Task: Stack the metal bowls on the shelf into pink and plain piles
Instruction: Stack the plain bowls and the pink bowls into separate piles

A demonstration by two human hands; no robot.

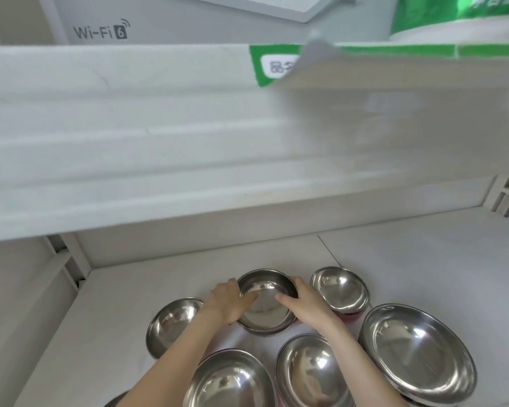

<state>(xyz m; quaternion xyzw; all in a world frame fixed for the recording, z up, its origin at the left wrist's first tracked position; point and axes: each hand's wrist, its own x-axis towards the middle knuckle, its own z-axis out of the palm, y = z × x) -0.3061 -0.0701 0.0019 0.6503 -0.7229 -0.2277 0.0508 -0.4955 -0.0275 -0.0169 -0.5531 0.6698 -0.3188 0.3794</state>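
Six metal bowls can be seen from the head camera, spread out on the white shelf (423, 245). The middle bowl (266, 302), at the far side of the group, is held by both hands. The left hand (227, 304) is wrapped on its left rim, and the right hand (301, 306) on its right rim, with thumbs laid inside and fingers clamped around the outside. Two hands are probably used so the bowl is kept level when lifted. A small bowl (340, 289) is seen just to its right, with pink showing under it. A big bowl (417, 352) is at the near right. Which pile the held bowl belongs to cannot be told, because its outside is hidden.
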